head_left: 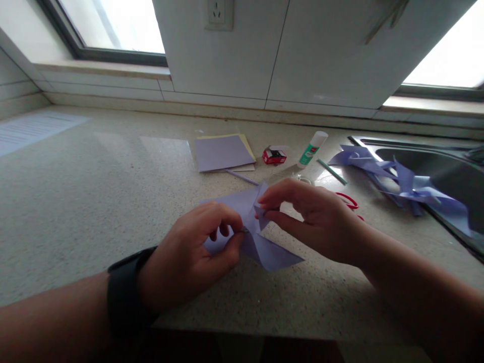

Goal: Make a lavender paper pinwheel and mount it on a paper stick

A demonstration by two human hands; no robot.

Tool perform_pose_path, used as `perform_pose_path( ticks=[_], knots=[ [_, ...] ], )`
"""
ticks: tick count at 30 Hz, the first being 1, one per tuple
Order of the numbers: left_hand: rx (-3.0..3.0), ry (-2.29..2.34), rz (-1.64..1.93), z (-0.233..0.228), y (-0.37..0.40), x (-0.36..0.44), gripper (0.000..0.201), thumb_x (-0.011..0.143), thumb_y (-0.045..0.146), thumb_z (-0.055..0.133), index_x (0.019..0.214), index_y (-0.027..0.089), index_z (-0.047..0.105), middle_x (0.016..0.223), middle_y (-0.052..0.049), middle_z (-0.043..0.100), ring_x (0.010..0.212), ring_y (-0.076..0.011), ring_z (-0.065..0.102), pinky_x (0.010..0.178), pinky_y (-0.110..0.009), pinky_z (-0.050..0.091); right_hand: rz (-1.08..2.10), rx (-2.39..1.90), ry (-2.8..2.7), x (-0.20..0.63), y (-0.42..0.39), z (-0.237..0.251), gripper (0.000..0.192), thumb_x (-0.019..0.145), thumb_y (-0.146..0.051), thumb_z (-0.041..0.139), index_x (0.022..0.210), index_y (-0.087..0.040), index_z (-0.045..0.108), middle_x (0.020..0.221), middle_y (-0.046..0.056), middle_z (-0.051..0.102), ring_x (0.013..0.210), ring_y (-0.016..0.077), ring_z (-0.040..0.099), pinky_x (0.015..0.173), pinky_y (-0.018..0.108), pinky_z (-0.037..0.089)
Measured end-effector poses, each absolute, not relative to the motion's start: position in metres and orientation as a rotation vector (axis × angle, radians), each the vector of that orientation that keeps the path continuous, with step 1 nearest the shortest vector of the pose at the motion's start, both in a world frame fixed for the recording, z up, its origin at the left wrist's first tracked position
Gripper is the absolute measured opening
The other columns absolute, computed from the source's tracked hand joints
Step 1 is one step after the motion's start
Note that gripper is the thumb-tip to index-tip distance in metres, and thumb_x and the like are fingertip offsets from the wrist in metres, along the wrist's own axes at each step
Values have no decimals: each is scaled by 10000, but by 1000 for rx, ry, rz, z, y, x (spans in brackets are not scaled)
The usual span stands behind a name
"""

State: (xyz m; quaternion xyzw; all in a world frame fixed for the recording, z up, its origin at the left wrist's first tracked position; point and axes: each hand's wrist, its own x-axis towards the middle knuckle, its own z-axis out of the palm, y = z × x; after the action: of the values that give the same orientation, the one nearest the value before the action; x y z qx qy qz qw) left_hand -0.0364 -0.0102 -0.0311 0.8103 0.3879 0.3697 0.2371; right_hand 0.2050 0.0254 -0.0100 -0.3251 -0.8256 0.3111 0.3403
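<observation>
A light purple paper pinwheel [278, 253] sits at the front of the counter between my two hands, its cut flaps curling toward the middle. My left hand [194, 247], with a black band on the wrist, pinches a small thin metal pin [245, 231] near the pinwheel's centre; the fingertips hide most of it. From the right, my right hand [313, 217] grips a folded paper flap between thumb and forefinger, holding it raised over the middle.
Behind my hands lie stacked purple and yellow paper sheets [225, 153], a rolled purple paper stick [242, 177], a small red box [275, 155], a glue stick [312, 149] and a green stick [331, 172]. Red-handled scissors [348, 200] are partly hidden. More purple pinwheels [410, 186] overlap the sink edge [363, 141].
</observation>
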Motion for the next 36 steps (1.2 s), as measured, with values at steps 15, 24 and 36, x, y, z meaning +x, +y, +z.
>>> perform_pose_path(
  ticks=[15,24,36],
  knots=[
    [2207,962,1084,-31,-9,-35,141,874,101,649,901,238,631,830,34,638,740,-117,590,674,-259,487,658,-834,-2118,194,11,-5,76,922,-199,695,963,-244,651,893,4,732,806,162,697,706,321,569],
    [2170,995,1069,-32,-8,-35,126,892,132,650,916,255,635,836,28,644,755,-136,612,674,-290,494,546,-823,-2226,195,9,-4,37,954,-208,668,981,-229,652,923,7,750,822,152,711,714,296,566],
    [2182,1015,1094,-34,-8,-37,102,890,158,665,919,254,646,825,39,648,747,-126,614,668,-272,486,530,-698,-2260,196,9,-2,67,947,-155,669,1012,-172,661,934,7,741,847,110,700,760,240,542]
  ],
)
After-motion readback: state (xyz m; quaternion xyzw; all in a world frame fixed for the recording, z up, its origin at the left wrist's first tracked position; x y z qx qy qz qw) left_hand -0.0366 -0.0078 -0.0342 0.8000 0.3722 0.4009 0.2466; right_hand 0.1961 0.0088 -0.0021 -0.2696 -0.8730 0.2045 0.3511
